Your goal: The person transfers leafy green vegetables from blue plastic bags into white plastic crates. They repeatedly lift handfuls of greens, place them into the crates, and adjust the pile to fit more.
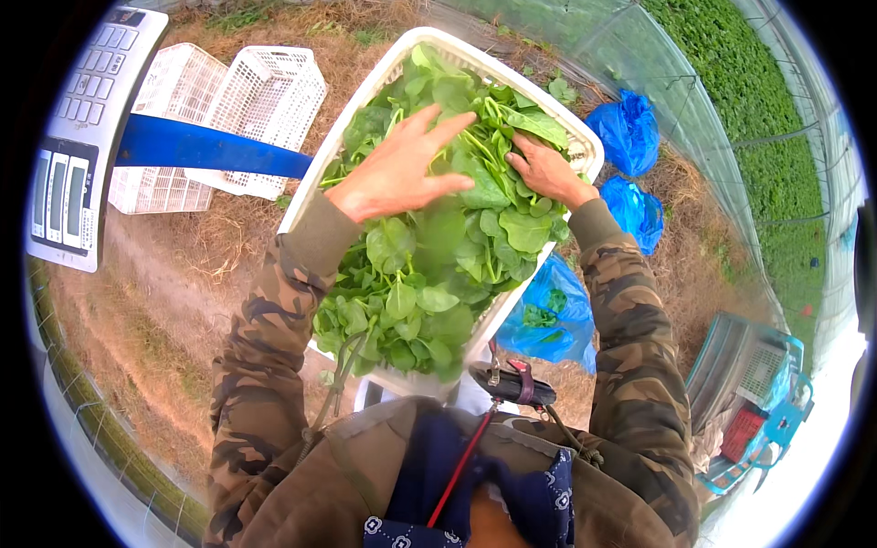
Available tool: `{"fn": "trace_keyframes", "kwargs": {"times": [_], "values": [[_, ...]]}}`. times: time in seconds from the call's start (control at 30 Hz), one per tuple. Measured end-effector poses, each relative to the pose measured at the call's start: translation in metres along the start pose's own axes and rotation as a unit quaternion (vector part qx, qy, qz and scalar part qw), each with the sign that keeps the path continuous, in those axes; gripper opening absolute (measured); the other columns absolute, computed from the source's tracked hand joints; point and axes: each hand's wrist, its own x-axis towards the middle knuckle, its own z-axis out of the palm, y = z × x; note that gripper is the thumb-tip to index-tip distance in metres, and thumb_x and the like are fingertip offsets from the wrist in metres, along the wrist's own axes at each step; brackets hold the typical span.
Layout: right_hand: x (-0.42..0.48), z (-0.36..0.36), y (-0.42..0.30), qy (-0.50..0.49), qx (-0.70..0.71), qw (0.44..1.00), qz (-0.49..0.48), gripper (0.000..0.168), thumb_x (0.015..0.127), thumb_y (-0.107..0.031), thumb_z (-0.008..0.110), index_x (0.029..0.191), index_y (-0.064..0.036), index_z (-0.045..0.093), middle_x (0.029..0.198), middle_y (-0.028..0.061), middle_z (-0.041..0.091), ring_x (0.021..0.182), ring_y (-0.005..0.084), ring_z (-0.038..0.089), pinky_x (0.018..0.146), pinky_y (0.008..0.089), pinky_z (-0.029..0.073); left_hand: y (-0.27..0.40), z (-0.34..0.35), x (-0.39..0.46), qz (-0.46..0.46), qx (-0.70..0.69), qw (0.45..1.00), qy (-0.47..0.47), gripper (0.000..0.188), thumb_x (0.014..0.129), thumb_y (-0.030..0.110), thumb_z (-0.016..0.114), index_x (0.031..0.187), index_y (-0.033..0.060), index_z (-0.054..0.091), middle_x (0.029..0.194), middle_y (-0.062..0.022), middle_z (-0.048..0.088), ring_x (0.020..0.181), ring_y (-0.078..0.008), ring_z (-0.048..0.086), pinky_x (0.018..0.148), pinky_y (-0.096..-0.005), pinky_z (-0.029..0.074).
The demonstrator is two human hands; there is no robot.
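A white plastic crate (312,179) full of leafy greens (390,244) stands in front of me, the leaves heaped up to its rim. Over the heap, my left hand (404,168) has its fingers spread, with nothing held in it. At the crate's right side my right hand (548,171) reaches in among the stems and leaves. Its fingertips are partly hidden by foliage, so I cannot tell whether they grip any stems.
A digital scale's panel (77,137) on a blue post (205,145) stands at left. Behind the post are white slatted crates (270,103). Blue plastic bags (627,133) lie to the right, one holding greens (548,312). A teal cart (781,425) stands at lower right, near plastic sheeting (658,75).
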Motion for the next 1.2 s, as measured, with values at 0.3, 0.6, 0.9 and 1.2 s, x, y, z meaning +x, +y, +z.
{"fn": "trace_keyframes", "kwargs": {"times": [0.3,0.6,0.9,1.2], "values": [[-0.006,-0.045,0.039,0.14,0.151,0.974,0.093,0.043,0.096,-0.032,0.057,0.127,-0.003,0.061,0.117,0.0209,0.068,0.111,0.0348,0.064,0.096,0.0397,0.048,-0.027,0.026,-0.016,-0.074,0.003,0.993,0.096,0.046,0.072,-0.009,0.067,0.116,0.0054,0.063,0.115,-0.0126,0.062,0.106,-0.0325,0.063,0.091,-0.0371,0.051],[-0.088,-0.022,-0.029,0.211,0.0,0.977,0.018,0.044,0.09,-0.025,0.066,0.13,-0.01,0.058,0.136,0.0157,0.054,0.129,0.0372,0.047,0.107,0.046,0.038,-0.073,0.018,0.077,-0.151,0.232,0.959,0.068,0.062,0.081,0.009,0.068,0.14,0.0138,0.047,0.131,-0.0203,0.052,0.117,-0.0413,0.054,0.098,-0.0469,0.046],[-0.091,-0.045,-0.036,0.265,0.035,0.963,0.035,0.062,0.084,-0.035,0.073,0.138,-0.012,0.052,0.141,0.0186,0.049,0.131,0.0411,0.042,0.108,0.053,0.035,-0.057,0.011,0.06,-0.11,0.232,0.963,0.079,0.084,0.083,0.024,0.075,0.153,0.0175,0.029,0.152,-0.0285,0.03,0.137,-0.0485,0.033,0.113,-0.0508,0.032],[-0.043,0.013,-0.022,0.099,-0.174,0.98,0.013,0.053,0.088,-0.053,0.061,0.138,-0.038,0.051,0.149,0.008,0.042,0.138,0.044,0.033,0.109,0.0723,0.021,-0.088,0.068,0.039,-0.106,0.306,0.941,-0.097,0.075,0.089,0.066,0.052,0.153,0.0363,0.028,0.159,-0.0202,0.02,0.146,-0.0488,0.014,0.109,-0.0727,0.019]]}}
